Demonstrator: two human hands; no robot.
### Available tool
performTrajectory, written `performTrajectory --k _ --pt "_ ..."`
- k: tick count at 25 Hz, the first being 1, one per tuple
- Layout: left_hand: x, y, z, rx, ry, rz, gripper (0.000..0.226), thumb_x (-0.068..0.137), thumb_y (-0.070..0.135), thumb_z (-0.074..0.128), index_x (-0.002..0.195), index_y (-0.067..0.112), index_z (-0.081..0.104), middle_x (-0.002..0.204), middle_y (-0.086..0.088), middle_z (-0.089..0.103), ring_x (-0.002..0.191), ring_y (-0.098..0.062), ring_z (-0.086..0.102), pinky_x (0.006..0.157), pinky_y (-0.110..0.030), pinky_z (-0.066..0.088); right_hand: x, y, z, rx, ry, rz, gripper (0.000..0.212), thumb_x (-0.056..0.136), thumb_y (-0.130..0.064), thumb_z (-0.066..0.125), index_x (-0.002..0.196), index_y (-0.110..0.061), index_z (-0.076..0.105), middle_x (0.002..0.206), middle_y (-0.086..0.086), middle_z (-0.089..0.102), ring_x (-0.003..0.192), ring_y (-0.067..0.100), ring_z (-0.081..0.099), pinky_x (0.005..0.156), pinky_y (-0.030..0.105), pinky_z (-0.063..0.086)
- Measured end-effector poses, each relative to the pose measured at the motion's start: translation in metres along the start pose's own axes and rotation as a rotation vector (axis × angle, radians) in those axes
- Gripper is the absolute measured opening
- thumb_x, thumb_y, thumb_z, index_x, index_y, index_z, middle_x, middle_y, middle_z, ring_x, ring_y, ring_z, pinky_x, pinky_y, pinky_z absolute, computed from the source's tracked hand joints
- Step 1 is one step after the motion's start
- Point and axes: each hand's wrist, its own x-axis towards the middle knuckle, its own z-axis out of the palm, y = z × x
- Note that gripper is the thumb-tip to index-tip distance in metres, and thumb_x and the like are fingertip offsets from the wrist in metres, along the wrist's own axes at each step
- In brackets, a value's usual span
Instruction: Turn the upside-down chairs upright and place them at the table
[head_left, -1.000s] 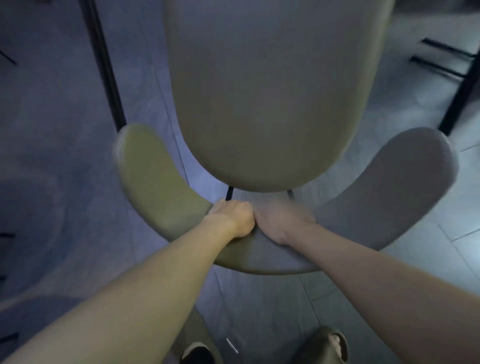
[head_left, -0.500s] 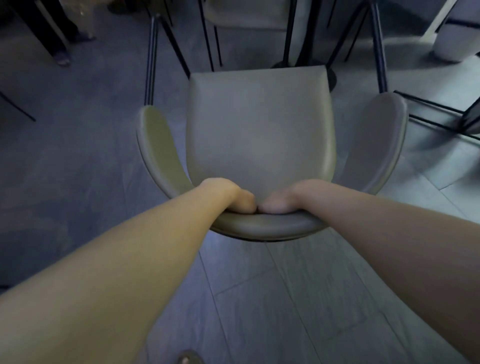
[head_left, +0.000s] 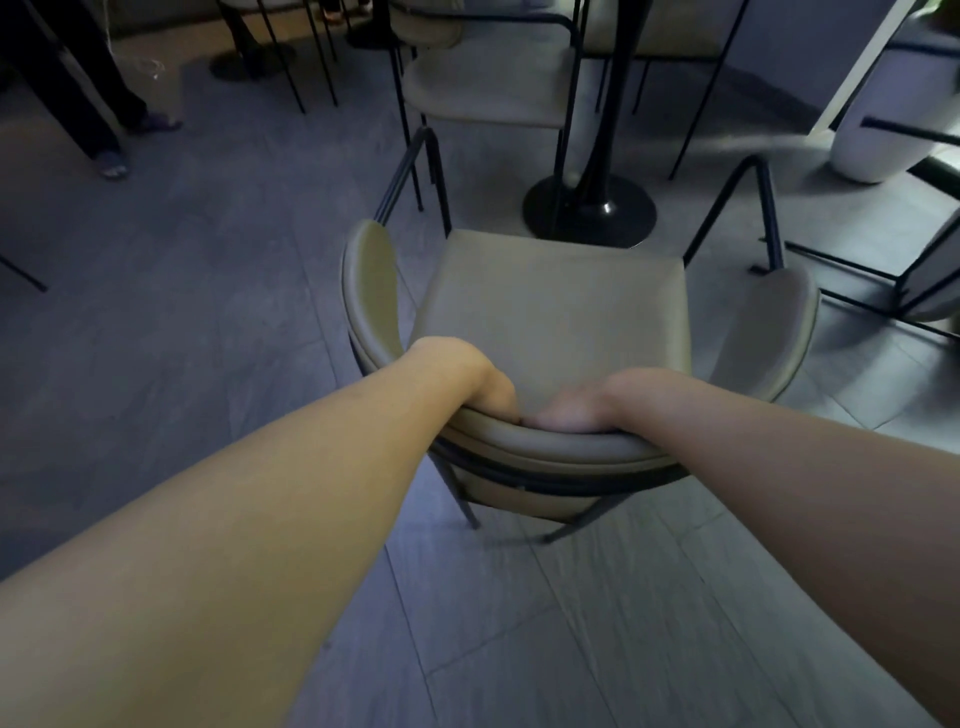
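An olive-green padded chair (head_left: 556, 306) with black metal legs stands upright in front of me, its seat facing the table's black round base (head_left: 589, 210). My left hand (head_left: 470, 376) and my right hand (head_left: 582, 405) both grip the top of the curved backrest, side by side, fingers curled over the inner edge. The chair's two armrests curve forward on either side of the seat. The tabletop is out of view.
A second green chair (head_left: 488, 88) stands beyond the table base. Black frame legs (head_left: 852, 291) of another chair lie at the right. A white planter (head_left: 883, 135) stands far right. A person's legs (head_left: 83, 104) are at the far left. Grey tiled floor lies around.
The chair has swung from tilted towards me to standing upright on the floor and farther away. Both hands stayed on the backrest; the view lifted towards the table base.
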Motion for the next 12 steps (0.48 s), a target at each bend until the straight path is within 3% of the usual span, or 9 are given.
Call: performTrajectory --k 2,4,7,9,12 --pt "0.005 0.001 -0.004 0.05 0.0 0.017 0.026 0.099 0.033 0.049 0.107 0.017 0.067 0.11 -0.004 0.067 0.093 -0.022 0.06 0.085 -0.031 0.042 0.0 0.003 -0.004 -0.018 0.001 -0.018 0.044 0.104 -0.043 0.039 0.116 -0.012 0.067 0.129 0.012 0.064 0.112 0.029 0.062 0.09 0.03 0.044" --pt "0.008 0.004 -0.004 0.115 0.047 0.037 0.035 0.101 0.034 0.045 0.12 0.012 0.065 0.116 -0.006 0.063 0.101 -0.025 0.057 0.085 -0.029 0.036 -0.003 0.008 -0.007 -0.004 0.076 -0.037 0.039 0.1 -0.042 0.045 0.085 -0.015 0.069 0.101 0.012 0.071 0.086 0.027 0.066 0.076 0.031 0.052" --pt "0.004 0.001 -0.006 0.119 0.263 0.116 0.04 0.103 0.038 0.038 0.112 0.015 0.07 0.116 -0.006 0.068 0.096 -0.027 0.057 0.084 -0.031 0.039 -0.019 0.011 -0.006 0.12 0.241 -0.06 0.037 0.096 -0.036 0.051 0.072 -0.015 0.072 0.068 0.0 0.066 0.063 0.017 0.061 0.062 0.026 0.05" --pt "-0.006 -0.015 -0.008 0.102 0.369 0.145 0.048 0.102 0.048 0.032 0.108 0.021 0.07 0.101 0.0 0.068 0.09 -0.024 0.057 0.085 -0.036 0.045 -0.036 0.006 -0.001 0.134 0.359 -0.053 0.043 0.095 -0.044 0.05 0.072 -0.016 0.074 0.071 0.001 0.069 0.073 0.021 0.065 0.07 0.029 0.051" --pt "-0.026 -0.051 -0.011 0.229 0.472 0.157 0.058 0.102 0.055 0.02 0.105 0.028 0.072 0.103 0.002 0.071 0.099 -0.024 0.062 0.09 -0.04 0.047 -0.068 -0.003 0.011 0.042 0.549 0.025 0.044 0.097 -0.05 0.039 0.105 -0.018 0.069 0.105 0.012 0.069 0.099 0.033 0.064 0.081 0.038 0.048"
